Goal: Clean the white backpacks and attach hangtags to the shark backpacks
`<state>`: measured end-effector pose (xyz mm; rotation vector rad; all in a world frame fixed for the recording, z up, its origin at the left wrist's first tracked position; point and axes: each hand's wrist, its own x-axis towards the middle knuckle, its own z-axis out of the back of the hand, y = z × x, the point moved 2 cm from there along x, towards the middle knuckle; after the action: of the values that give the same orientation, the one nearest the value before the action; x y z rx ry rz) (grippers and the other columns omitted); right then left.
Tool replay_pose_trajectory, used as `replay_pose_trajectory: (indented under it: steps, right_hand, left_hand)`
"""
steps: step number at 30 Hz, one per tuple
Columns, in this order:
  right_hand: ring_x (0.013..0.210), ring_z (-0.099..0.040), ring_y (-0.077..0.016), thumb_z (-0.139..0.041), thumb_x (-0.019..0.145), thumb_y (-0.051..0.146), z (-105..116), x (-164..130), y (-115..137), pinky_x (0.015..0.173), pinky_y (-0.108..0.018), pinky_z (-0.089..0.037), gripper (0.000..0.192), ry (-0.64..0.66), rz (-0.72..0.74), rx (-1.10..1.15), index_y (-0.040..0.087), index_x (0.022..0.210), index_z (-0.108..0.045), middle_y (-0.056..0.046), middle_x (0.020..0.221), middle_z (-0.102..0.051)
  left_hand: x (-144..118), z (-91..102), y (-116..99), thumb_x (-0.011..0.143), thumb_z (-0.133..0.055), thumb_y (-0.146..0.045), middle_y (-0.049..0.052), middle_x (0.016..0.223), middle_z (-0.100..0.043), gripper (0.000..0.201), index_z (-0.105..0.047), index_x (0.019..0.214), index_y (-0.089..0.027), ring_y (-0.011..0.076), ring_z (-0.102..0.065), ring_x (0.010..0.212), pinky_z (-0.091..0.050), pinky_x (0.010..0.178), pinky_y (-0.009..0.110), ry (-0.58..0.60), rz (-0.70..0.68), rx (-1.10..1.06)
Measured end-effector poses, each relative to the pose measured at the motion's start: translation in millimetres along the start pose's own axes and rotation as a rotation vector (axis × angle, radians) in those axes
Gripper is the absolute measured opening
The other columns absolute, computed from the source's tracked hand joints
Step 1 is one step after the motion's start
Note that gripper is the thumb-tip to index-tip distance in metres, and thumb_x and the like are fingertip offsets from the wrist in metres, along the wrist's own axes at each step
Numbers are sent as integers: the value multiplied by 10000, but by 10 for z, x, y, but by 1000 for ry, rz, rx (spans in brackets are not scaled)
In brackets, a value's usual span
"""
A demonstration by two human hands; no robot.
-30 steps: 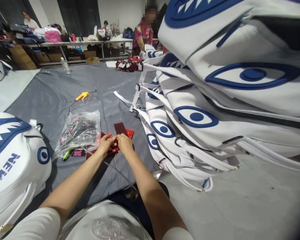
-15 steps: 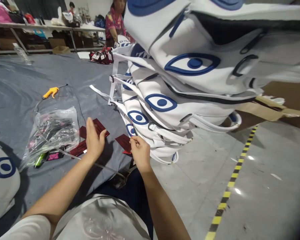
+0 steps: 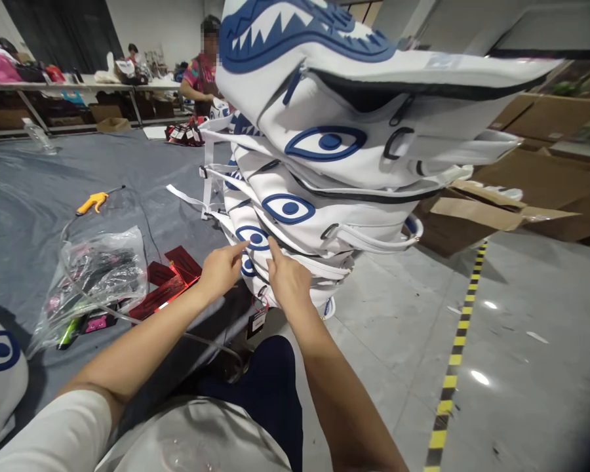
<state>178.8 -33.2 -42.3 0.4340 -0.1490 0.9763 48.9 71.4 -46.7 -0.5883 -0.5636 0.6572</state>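
A tall stack of white bags [image 3: 324,190] with blue eyes and shark teeth leans in front of me. My left hand [image 3: 220,269] reaches to a lower bag, index finger out and touching it beside a blue eye [image 3: 252,237], with nothing in it. My right hand [image 3: 288,280] is pressed against the same lower bags, index finger pointing up and the other fingers curled. A dark hang tag [image 3: 257,322] on a red string dangles just under my right hand; the string seems to run up into the curled fingers.
Red cards [image 3: 170,278] and a clear plastic bag of small items [image 3: 96,272] lie on the grey tarp [image 3: 39,183], with a yellow air gun [image 3: 92,202] beyond. Cardboard boxes [image 3: 476,213] stand right. Yellow-black floor tape [image 3: 455,357] runs along the floor. A person [image 3: 202,69] works behind.
Both hands have left the red cards and moved up to the stack of bags. The right hand carried the tag on its red string over to the lower bags.
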Motion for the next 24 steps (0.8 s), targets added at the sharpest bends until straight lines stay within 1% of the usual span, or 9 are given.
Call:
replay_pose_trajectory:
  steps: [2,4,7,10,13,15,20,22,24]
  right_hand:
    - [637,-647,-253,-575,927,222,-2,71,-28,604,-309,-396,342,49,20,-88,220,1269,-590,-90,726,-697]
    - [668,-664,-260,-554,942,234,-29,53,-75,596,-304,-380,295,23,31,-70,210,1234,-585,-97,794,-719]
    - [695,-679,-261,-483,969,269,-103,-63,-197,599,-304,-379,346,-77,28,95,183,1301,-529,-89,864,-738]
    - [727,-687,-258,-430,967,303,-161,-166,-313,621,-309,-400,415,-170,37,280,145,1349,-476,-75,863,-742]
    - [743,-690,-257,-412,958,332,-169,-193,-359,639,-313,-412,414,-184,33,357,137,1311,-505,-68,835,-741]
    - [741,-692,-253,-418,955,346,-147,-182,-358,643,-311,-417,393,-172,18,372,149,1270,-543,-67,826,-742]
    - [674,-676,-207,-425,977,349,-36,-170,-355,625,-282,-408,255,-179,-68,419,193,1023,-622,-49,793,-737]
    - [633,-658,-205,-441,972,316,29,-194,-365,603,-283,-370,220,-216,-111,325,191,965,-622,-46,745,-727]
    - [595,-641,-212,-451,969,304,101,-232,-375,588,-292,-339,220,-301,-143,212,181,956,-633,-54,696,-711]
  left_hand:
    - [84,-9,-10,860,-478,-96,70,1061,-760,486,-676,1278,-244,238,-697,970,-500,849,321,59,-29,128]
    - [132,-37,-4,898,-462,-124,77,1036,-765,456,-664,1294,-229,232,-702,957,-502,838,311,77,-27,99]
    - [160,-75,6,902,-454,-106,72,968,-768,422,-695,1236,-197,201,-702,876,-496,811,284,103,-67,-20]
    - [175,-91,-4,871,-470,-74,68,1031,-761,401,-732,1150,-194,191,-691,900,-486,821,276,152,-119,-39]
    - [219,-126,-48,857,-494,-79,51,1088,-751,396,-730,1145,-213,191,-679,968,-477,843,273,191,-134,-49]
    - [270,-184,-93,855,-496,-89,38,1007,-757,380,-730,1130,-208,173,-675,917,-473,811,258,225,-123,-124]
    - [405,-356,-184,895,-472,-175,-7,711,-657,271,-695,1048,-147,112,-570,640,-443,658,222,441,-65,-420]
    - [421,-334,-177,911,-473,-220,-10,699,-646,241,-648,1057,-141,113,-556,616,-428,623,224,524,0,-451]
    - [404,-236,-164,908,-531,-296,4,745,-667,216,-621,1042,-152,130,-583,674,-431,646,235,590,-4,-405]
